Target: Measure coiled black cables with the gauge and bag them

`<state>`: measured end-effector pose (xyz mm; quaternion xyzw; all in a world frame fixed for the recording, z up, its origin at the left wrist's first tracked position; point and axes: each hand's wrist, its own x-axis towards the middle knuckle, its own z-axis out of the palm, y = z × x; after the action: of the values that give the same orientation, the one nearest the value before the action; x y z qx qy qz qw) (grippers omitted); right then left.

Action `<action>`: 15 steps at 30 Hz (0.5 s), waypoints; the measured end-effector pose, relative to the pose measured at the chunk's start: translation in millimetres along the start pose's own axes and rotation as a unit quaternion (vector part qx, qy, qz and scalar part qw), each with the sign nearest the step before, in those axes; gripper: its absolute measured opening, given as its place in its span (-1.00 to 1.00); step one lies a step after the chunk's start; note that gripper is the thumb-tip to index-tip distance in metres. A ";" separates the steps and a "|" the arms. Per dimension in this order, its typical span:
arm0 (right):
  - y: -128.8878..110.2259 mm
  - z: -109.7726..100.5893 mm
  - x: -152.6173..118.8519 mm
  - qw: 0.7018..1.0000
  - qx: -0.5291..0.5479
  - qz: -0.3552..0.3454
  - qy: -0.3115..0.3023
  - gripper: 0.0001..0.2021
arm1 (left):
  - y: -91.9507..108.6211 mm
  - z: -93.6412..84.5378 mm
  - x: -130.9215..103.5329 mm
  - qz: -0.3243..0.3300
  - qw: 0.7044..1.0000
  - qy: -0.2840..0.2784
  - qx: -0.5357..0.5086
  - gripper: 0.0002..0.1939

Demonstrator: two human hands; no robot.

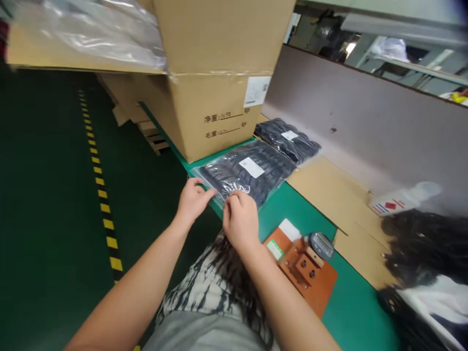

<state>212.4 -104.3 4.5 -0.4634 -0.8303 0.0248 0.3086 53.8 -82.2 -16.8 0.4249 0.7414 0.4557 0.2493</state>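
Note:
A clear plastic bag (268,168) packed with coiled black parts lies on the green tabletop, with a white label on its upper face. At its near left edge my left hand (192,200) pinches the clear plastic rim between thumb and fingers. Close to the right of it, my right hand (241,217) has its fingers curled down onto the same near edge; its fingertips are partly hidden. Behind this bag lies a second labelled bag (302,146) of similar black parts.
A large cardboard box (219,107) stands behind the bag. To the right are an orange fixture with a digital gauge (321,245), a white bottle (404,199) and a heap of black parts (431,248). Cardboard sheets (329,190) lie along the wall. Yellow-black floor tape (102,195) runs at left.

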 end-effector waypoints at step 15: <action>-2.6 31.8 13.8 0.994 -0.051 -0.075 0.053 -0.84 | -14.7 -1.5 3.5 0.000 0.999 0.021 -0.036 -0.70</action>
<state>188.2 -87.2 -13.6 -0.4159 -0.8453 -0.0658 0.3290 45.0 -83.2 -29.1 0.4058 0.7299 0.4908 0.2485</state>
